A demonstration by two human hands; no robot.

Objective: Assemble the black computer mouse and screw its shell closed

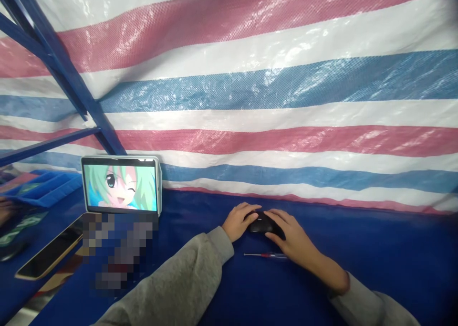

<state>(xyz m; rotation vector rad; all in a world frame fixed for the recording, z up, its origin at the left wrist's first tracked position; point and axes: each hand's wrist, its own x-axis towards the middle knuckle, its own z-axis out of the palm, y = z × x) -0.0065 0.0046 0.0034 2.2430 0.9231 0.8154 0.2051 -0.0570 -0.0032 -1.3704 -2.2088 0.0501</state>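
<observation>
A black computer mouse (262, 222) lies on the blue table between my two hands. My left hand (240, 222) is at its left end, thumb and fingers closed round that end. From the right, my right hand (291, 235) grips the other end, its fingers over the top and its thumb along the near side. Just in front of the mouse lies a thin screwdriver (266, 255) with a red and clear handle, its right end close under my right hand. Neither hand touches its metal shaft.
A tablet (121, 186) showing a cartoon stands at the left. Beside it are a dark phone (53, 249), a blue tray (50, 188) and a blurred patch. Another person's hand (5, 211) shows at the left edge. Striped sheeting (279, 87) hangs behind the blue table (386, 264).
</observation>
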